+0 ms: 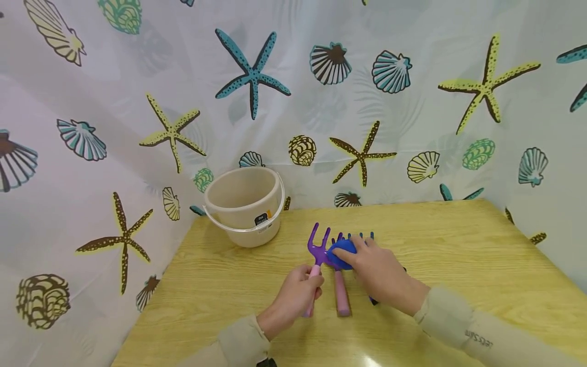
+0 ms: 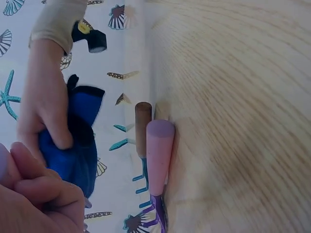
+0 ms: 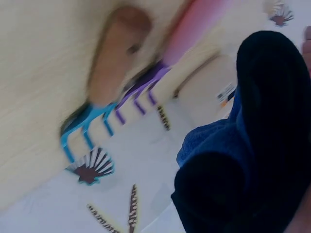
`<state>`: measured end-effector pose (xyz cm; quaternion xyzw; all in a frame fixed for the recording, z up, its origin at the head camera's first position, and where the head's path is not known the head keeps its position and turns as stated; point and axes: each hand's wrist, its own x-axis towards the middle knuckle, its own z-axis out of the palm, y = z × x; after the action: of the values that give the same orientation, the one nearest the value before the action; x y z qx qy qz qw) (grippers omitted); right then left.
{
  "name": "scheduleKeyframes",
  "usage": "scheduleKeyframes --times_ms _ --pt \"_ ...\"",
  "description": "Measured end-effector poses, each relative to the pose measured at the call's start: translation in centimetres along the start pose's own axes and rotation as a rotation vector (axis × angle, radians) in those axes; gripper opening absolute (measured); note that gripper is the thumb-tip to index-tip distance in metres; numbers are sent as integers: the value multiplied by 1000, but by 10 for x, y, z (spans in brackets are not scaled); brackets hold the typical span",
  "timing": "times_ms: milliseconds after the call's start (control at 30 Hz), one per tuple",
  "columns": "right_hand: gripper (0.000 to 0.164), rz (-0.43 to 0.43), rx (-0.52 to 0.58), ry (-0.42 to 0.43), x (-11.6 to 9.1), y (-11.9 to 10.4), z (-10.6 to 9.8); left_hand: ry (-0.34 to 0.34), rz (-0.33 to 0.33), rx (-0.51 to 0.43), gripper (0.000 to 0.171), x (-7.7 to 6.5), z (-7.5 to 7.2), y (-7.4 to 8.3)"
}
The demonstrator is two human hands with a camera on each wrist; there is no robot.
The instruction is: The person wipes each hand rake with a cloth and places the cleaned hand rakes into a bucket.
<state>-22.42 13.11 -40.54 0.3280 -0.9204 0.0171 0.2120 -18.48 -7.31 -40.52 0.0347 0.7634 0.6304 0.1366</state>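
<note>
My left hand (image 1: 295, 293) grips the pink handle of a small garden fork (image 1: 319, 248), its purple tines raised and pointing away. In my right hand (image 1: 378, 267) is a bunched blue cloth (image 1: 341, 253) with black edges, held against or just beside the fork's head; contact is unclear. The left wrist view shows the cloth (image 2: 73, 150) hanging from the right fingers. Below the hands lies a pink-handled purple hand rake (image 1: 341, 295). Beside it is a hand rake with blue tines and a brown handle (image 3: 119, 53), mostly hidden by my right hand in the head view.
A beige bucket (image 1: 243, 209) with a clear handle stands at the back left of the wood-grain table (image 1: 440, 244). A white curtain (image 1: 293, 117) printed with shells and starfish hangs behind and to the sides.
</note>
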Motion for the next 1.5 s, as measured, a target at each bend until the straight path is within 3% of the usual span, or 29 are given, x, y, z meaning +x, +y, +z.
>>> scheduleKeyframes --times_ms 133,467,667,800,1033,1233,1500 --pt "49 -47 27 16 -2 -10 -6 -7 -2 -24 30 1 0 -3" --pt "45 -38 -154 27 2 10 3 -25 5 -50 31 0 3 -2" --pt "45 -48 -284 87 8 12 -6 -25 14 -29 29 -1 5 -2" --pt "49 -16 -257 109 13 14 -17 -24 9 2 31 -1 6 -3" --pt "49 -19 -231 -17 19 5 -15 -20 62 53 22 1 7 -4" --pt "43 -37 -147 -47 15 -13 -7 -13 34 75 21 1 8 -8" --pt "51 -37 -15 -112 8 -33 -19 -33 2 37 18 1 6 -10"
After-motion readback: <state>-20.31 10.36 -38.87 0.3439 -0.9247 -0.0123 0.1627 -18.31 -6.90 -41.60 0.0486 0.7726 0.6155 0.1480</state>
